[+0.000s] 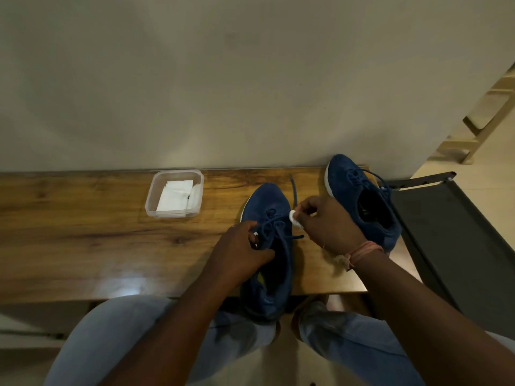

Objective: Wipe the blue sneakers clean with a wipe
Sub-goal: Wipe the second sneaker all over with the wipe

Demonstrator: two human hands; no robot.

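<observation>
Your left hand (pixel 245 246) is gripping the near sneaker (pixel 267 246) at the worktop's (pixel 83 240) front edge while your right hand (pixel 326 227) is pinching a wipe (pixel 294 218) beside its laces.

Most of the white wipe (pixel 294 219) is buried in the right hand (pixel 324 225), the left hand (pixel 242 247) covers the near sneaker (pixel 271 263)'s tongue, its heel overhangs the table (pixel 83 240) in shadow, and the tub (pixel 175 193) perhaps holds more folded wipes.

Dim, warm indoor light, a soft glare patch on the wooden bench (pixel 122 285), wide-angle bending at edges, slight blur throughout.
</observation>
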